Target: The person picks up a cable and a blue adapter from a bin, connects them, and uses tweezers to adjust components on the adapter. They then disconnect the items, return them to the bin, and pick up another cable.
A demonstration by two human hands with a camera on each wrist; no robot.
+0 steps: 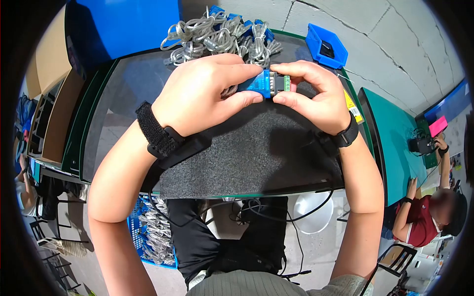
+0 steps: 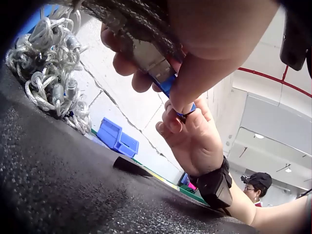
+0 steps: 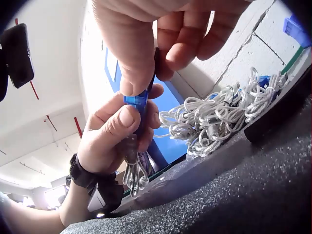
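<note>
Above the dark mat (image 1: 222, 158), the left hand (image 1: 205, 91) pinches a blue connector (image 1: 259, 84) between thumb and fingers. The right hand (image 1: 316, 93) holds a small black adapter with a green terminal block (image 1: 287, 83) at its outer end. The two pieces meet end to end, with bright metal showing at the joint. In the right wrist view, a coiled clear cable (image 3: 134, 175) hangs below the left hand (image 3: 105, 129). The left wrist view has the right hand (image 2: 195, 141) at the far end of the blue connector (image 2: 165, 84).
Bundled clear cables with blue plugs (image 1: 222, 37) lie at the table's back. A blue bin (image 1: 326, 47) stands back right, a cardboard box (image 1: 52, 89) at the left. Below the table are a basket of cables (image 1: 155, 232) and a white bucket (image 1: 313, 212). Another person (image 1: 419, 219) is at the right.
</note>
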